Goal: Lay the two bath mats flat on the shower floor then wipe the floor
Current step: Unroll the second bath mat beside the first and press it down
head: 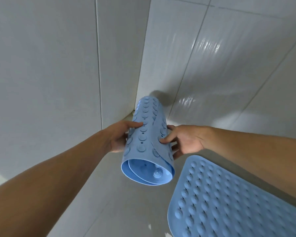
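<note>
A blue rubber bath mat rolled into a tube (148, 139), suction cups facing outward, is held up in front of the shower corner. My left hand (121, 136) grips its left side, thumb lying across the top. On the roll's right side, my right hand (183, 141) curls its fingers round the mat, thumb pressing on the outer flap's edge. The roll's open end faces me. A second blue mat (232, 200) lies flat on the shower floor (120, 211) at lower right, bumpy side up, partly under my right forearm.
Two white tiled walls (44, 62) meet in a corner just behind the roll. The right-hand wall (212, 53) is glossy with bright reflections. Grey floor tiles run below and to the left of the flat mat.
</note>
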Available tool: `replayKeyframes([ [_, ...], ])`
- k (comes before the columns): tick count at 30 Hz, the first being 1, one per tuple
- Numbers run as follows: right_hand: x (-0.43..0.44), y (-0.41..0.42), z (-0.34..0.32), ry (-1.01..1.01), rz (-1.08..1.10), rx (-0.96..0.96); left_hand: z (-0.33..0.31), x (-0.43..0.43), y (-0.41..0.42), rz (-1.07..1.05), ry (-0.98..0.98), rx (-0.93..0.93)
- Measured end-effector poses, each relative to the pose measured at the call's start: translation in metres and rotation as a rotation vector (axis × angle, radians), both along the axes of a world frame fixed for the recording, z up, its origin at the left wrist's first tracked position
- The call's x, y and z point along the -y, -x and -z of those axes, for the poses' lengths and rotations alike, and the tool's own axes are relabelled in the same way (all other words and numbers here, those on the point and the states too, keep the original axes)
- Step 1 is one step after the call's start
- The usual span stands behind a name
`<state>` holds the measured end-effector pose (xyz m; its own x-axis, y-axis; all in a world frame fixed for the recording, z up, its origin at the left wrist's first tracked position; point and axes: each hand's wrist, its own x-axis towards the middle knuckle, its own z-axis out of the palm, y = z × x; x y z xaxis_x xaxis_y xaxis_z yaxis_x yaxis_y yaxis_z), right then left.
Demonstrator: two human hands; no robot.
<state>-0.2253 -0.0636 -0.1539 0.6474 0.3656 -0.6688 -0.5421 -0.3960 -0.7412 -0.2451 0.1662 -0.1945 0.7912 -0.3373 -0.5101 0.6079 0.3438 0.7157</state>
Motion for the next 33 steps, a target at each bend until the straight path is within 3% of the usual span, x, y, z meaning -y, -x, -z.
replayKeyframes([
  [5,0.012,0.019,-0.001,0.008,-0.036,-0.009,0.006,0.011,0.014,0.007,0.014,0.005],
  [20,0.079,0.092,-0.013,-0.064,0.237,0.075,-0.040,0.087,0.070,0.136,-0.171,0.002],
  [33,0.178,0.206,-0.024,-0.126,0.167,0.038,-0.057,0.192,0.200,-0.047,-0.226,-0.027],
])
